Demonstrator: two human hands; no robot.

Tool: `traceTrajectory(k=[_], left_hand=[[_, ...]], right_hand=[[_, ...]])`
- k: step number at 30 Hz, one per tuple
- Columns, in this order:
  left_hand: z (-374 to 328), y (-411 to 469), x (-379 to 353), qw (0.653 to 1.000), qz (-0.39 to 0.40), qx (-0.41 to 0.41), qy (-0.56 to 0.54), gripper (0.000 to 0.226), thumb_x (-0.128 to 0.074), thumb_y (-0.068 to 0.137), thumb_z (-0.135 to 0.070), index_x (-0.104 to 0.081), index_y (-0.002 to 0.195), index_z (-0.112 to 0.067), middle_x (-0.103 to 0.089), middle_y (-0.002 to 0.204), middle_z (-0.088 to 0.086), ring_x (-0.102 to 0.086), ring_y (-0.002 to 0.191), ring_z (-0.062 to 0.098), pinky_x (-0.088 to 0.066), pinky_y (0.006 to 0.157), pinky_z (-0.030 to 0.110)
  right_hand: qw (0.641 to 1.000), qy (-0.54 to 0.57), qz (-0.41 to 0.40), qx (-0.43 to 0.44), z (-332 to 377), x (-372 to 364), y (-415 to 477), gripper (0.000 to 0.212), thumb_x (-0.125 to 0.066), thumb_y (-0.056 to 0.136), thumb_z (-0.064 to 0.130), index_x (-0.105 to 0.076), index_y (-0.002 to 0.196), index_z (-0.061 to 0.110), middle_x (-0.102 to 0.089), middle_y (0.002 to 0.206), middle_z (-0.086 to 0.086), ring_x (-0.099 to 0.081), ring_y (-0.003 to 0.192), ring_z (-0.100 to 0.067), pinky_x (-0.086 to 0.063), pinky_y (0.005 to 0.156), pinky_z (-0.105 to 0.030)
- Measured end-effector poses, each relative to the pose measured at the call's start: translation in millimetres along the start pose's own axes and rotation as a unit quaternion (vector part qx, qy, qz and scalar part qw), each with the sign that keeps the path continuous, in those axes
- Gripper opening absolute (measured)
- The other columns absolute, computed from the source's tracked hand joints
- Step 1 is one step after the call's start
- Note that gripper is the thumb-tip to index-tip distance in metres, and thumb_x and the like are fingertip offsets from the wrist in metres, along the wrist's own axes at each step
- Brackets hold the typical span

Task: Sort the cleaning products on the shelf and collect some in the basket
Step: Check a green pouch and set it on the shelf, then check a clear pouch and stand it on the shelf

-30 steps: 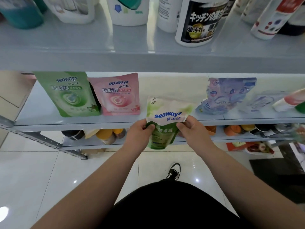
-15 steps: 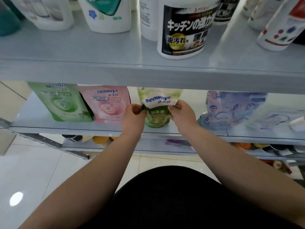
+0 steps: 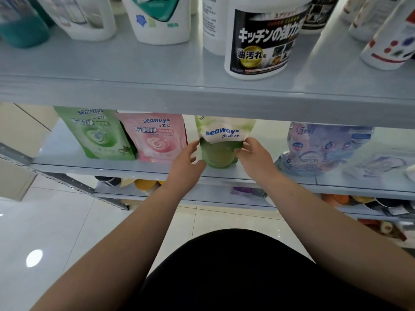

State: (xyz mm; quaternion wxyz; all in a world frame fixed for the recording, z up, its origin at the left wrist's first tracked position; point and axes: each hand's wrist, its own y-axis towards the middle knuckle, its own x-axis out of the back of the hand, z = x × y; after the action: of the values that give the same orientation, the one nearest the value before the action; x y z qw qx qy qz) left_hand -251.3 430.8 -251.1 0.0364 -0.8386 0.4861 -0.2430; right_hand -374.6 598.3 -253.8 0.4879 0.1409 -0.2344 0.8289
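Here, the green-and-white Seaways pouch (image 3: pixel 221 140) stood upright on the middle shelf (image 3: pixel 157 170), just beside the pink Seaways pouch (image 3: pixel 159 140) and well apart from the blue pouch (image 3: pixel 325 149). The right hand (image 3: pixel 254 157) pinched its right edge with curled fingers (image 3: pixel 239 151); the left hand (image 3: pixel 187 163) lay against its left edge, loosely spread and gripping nothing. To set it well, the base probably needed to sit flat, label facing front and level with its neighbours, before release; a soft pouch might slump. No basket was in view.
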Motion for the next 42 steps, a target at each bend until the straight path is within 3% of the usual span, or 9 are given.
traceTrajectory(k=[3, 6, 10, 14, 18, 25, 30, 34, 42], left_hand=[[11.3, -17.4, 7.5, 0.993, 0.076, -0.004, 0.087, 0.066, -0.058, 0.096, -0.021, -0.034, 0.157, -0.033, -0.045, 0.156, -0.007, -0.05, 0.136, 0.018, -0.043, 0.103, 0.033], [24.2, -36.6, 7.7, 0.965, 0.139, -0.047, 0.219, 0.062, -0.055, 0.099, -0.031, -0.035, 0.157, -0.033, -0.043, 0.158, -0.005, -0.044, 0.141, 0.019, -0.037, 0.107, 0.029], [41.9, -59.9, -4.6, 0.894, 0.196, -0.15, 0.373, 0.062, -0.052, 0.101, -0.04, -0.035, 0.158, -0.022, -0.041, 0.16, 0.002, -0.038, 0.145, 0.022, -0.032, 0.118, 0.036], [58.4, -81.1, -25.6, 0.835, 0.233, -0.222, 0.446, 0.059, -0.052, 0.099, -0.043, -0.042, 0.153, -0.021, -0.05, 0.151, 0.006, -0.041, 0.14, 0.027, -0.035, 0.115, 0.038], [58.6, -90.4, -48.4, 0.819, 0.26, -0.222, 0.461, 0.055, -0.05, 0.098, -0.046, -0.044, 0.149, -0.025, -0.051, 0.147, 0.003, -0.044, 0.135, 0.026, -0.038, 0.108, 0.039], [0.7, -65.8, -106.4, 0.911, 0.223, -0.156, 0.31, 0.048, -0.064, 0.095, -0.032, -0.053, 0.141, -0.024, -0.061, 0.131, -0.004, -0.058, 0.121, 0.017, -0.039, 0.093, 0.025], [-48.9, -29.1, -169.0, 0.979, 0.155, -0.049, 0.123, 0.072, -0.075, 0.09, -0.03, -0.038, 0.152, -0.023, -0.055, 0.134, -0.002, -0.059, 0.117, 0.017, -0.052, 0.088, 0.034], [-75.3, 0.9, -211.4, 0.993, 0.093, -0.045, 0.061, 0.085, -0.086, 0.08, -0.035, -0.039, 0.15, -0.027, -0.051, 0.132, -0.01, -0.052, 0.115, 0.015, -0.046, 0.093, 0.036], [-78.5, 10.4, -254.9, 0.999, 0.032, -0.034, -0.013, 0.037, -0.087, 0.074, -0.022, -0.068, 0.106, -0.028, -0.075, 0.106, -0.005, -0.069, 0.099, 0.02, -0.053, 0.087, 0.038]], right_hand=[[1.0, -0.004, 0.0, -0.031, -10.7, -1.9, -27.6, 0.049, -0.057, 0.1, 0.026, -0.047, 0.148, 0.022, -0.055, 0.148, 0.0, -0.054, 0.127, -0.015, -0.042, 0.087, -0.021], [0.995, -0.098, 0.022, -0.016, -24.8, -3.9, -63.1, 0.049, -0.055, 0.1, 0.021, -0.047, 0.148, 0.023, -0.054, 0.146, -0.001, -0.059, 0.112, -0.016, -0.044, 0.069, -0.006], [0.962, -0.266, 0.041, 0.049, -45.6, -6.5, -114.4, 0.041, -0.058, 0.097, 0.021, -0.057, 0.138, 0.016, -0.064, 0.131, -0.007, -0.058, 0.119, -0.027, -0.047, 0.097, -0.036], [0.93, -0.357, 0.074, 0.039, -71.7, -6.3, -159.7, 0.043, -0.055, 0.098, 0.023, -0.058, 0.14, 0.017, -0.058, 0.141, -0.004, -0.048, 0.134, -0.025, -0.039, 0.11, -0.039], [0.922, -0.377, 0.081, 0.012, -93.6, 11.0, -179.8, 0.038, -0.05, 0.1, 0.029, -0.059, 0.136, 0.022, -0.059, 0.138, 0.0, -0.051, 0.129, -0.023, -0.047, 0.103, -0.039], [0.924, -0.377, 0.063, 0.023, -118.3, 79.1, -162.4, 0.037, -0.047, 0.099, 0.032, -0.061, 0.132, 0.026, -0.064, 0.13, 0.0, -0.059, 0.116, -0.023, -0.051, 0.088, -0.038], [0.924, -0.374, 0.06, 0.062, -130.6, 136.1, -137.5, 0.034, -0.053, 0.096, 0.028, -0.067, 0.126, 0.022, -0.068, 0.126, -0.005, -0.062, 0.11, -0.025, -0.052, 0.083, -0.037], [0.921, -0.372, 0.087, 0.082, -140.5, 179.8, -121.0, 0.032, -0.054, 0.098, 0.029, -0.064, 0.128, 0.023, -0.065, 0.129, -0.005, -0.058, 0.117, -0.027, -0.052, 0.087, -0.04], [0.907, -0.39, 0.137, 0.081, -161.3, 241.8, -110.1, 0.031, -0.05, 0.1, 0.034, -0.064, 0.125, 0.023, -0.063, 0.121, -0.003, -0.059, 0.112, -0.025, -0.054, 0.088, -0.04]])
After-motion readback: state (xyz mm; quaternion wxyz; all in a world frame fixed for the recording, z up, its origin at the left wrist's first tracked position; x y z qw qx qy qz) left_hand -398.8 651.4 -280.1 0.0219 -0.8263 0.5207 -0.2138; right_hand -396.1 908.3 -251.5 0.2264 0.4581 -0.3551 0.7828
